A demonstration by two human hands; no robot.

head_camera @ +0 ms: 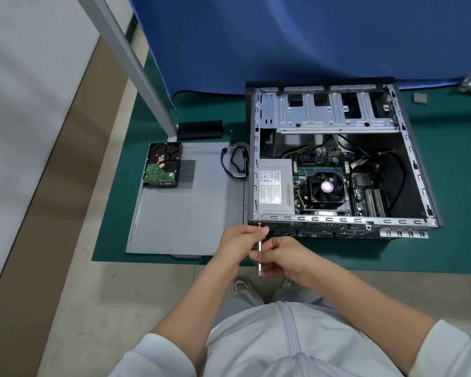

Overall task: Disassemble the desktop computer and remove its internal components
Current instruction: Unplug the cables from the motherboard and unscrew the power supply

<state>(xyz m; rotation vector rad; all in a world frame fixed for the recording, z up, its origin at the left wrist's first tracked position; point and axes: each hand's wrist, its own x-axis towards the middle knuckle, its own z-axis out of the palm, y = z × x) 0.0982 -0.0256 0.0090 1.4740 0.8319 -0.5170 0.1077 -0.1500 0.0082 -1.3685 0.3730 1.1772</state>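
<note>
An open desktop case (408,148) lies on its side on a green mat (446,186). Inside it sit a grey power supply (275,190), a black CPU fan (326,189) and the motherboard (365,183). A thin silver screwdriver (259,246) points up at a screw on the case's near left corner. My left hand (238,242) pinches the shaft near its tip. Lower down, my right hand (280,257) grips the screwdriver's handle end.
The removed grey side panel (185,213) lies left of the case, with a hard drive (162,165) on its far corner. A black cable (237,161) and a black box (200,129) lie nearby. A metal post (136,66) and a blue cloth (310,36) stand behind.
</note>
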